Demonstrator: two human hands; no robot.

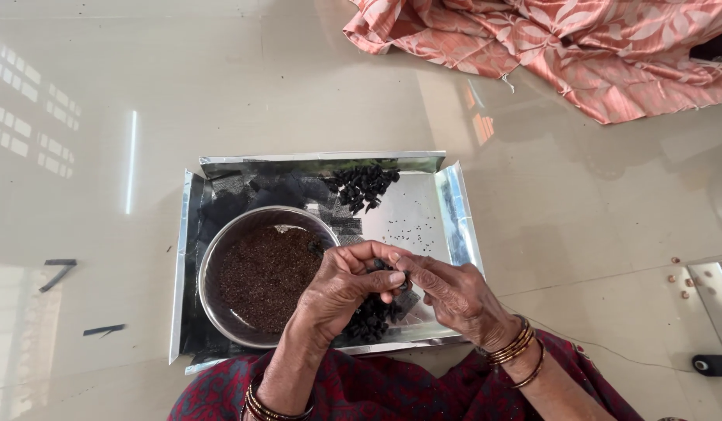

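Silver foil-lined tray (454, 210), rectangular with upturned edges, is placed at the centre of the frame on a glossy beige floor (220, 86). Round steel bowl (212, 269) of fine brown seeds (267, 273) is set in the tray's left half. Black shrivelled pods are laid in two heaps: upper heap (363, 185) at the tray's top edge, lower heap (370, 320) below the hands. One small black pod (379, 266) is pinched between both hands at lower centre (largely hidden by fingers). Left hand (345, 290) and right hand (454, 300) are curled nearly closed upon it. Orange patterned cloth (579, 47) is spread at upper right.
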